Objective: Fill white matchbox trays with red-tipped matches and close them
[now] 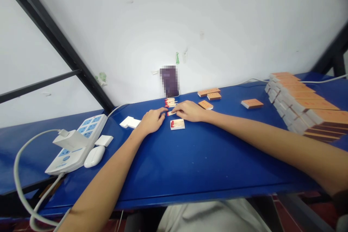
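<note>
A small bunch of red-headed matches lies on the blue table between my hands. My right hand has its fingers closed at the plain stick ends of these matches. On the other side, my left hand rests with thumb and index finger apart, the index fingertip close to the red heads. Just behind is a looser pile of matches. In front of my hands stands a white matchbox tray with matches lying in it, heads to the left.
Orange matchboxes lie to the right, beside a large stepped stack of matchboxes. At left are white empty-looking trays, a power strip with a plugged charger, and a white earbud case. A blurred-out phone-like object leans on the wall.
</note>
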`<state>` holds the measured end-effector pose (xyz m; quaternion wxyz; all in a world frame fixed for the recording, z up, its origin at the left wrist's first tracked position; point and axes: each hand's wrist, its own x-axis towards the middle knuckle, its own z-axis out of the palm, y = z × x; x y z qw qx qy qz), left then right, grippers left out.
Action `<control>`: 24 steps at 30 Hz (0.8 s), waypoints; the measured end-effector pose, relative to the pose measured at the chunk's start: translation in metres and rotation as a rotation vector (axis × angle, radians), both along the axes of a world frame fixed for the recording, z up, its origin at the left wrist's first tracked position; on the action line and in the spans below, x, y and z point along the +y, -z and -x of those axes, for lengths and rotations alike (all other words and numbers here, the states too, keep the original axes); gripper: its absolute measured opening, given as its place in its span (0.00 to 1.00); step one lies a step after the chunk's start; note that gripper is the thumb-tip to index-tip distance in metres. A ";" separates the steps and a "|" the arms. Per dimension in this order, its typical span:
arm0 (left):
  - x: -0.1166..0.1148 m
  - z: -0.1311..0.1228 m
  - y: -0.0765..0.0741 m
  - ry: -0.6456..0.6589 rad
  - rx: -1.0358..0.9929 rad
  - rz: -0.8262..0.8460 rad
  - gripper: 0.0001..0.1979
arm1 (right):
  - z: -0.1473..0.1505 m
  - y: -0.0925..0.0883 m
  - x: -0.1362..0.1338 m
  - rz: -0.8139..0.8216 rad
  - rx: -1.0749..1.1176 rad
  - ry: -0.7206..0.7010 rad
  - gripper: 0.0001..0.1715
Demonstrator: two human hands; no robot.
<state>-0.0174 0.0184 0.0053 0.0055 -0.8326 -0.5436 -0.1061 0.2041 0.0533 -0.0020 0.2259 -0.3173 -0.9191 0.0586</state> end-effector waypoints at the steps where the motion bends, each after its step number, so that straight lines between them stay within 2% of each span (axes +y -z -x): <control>1: 0.000 0.000 0.000 0.000 -0.001 0.000 0.21 | 0.000 0.000 0.000 -0.001 0.003 -0.002 0.19; 9: 0.000 0.000 0.001 0.008 -0.001 -0.004 0.21 | 0.001 0.002 0.001 -0.016 -0.013 0.012 0.20; 17: 0.001 0.000 -0.001 -0.011 0.006 -0.003 0.22 | -0.001 0.007 0.006 0.011 -0.005 0.097 0.21; 24: -0.003 -0.002 -0.002 -0.039 0.077 -0.004 0.24 | -0.001 0.004 0.007 0.034 -0.009 0.073 0.18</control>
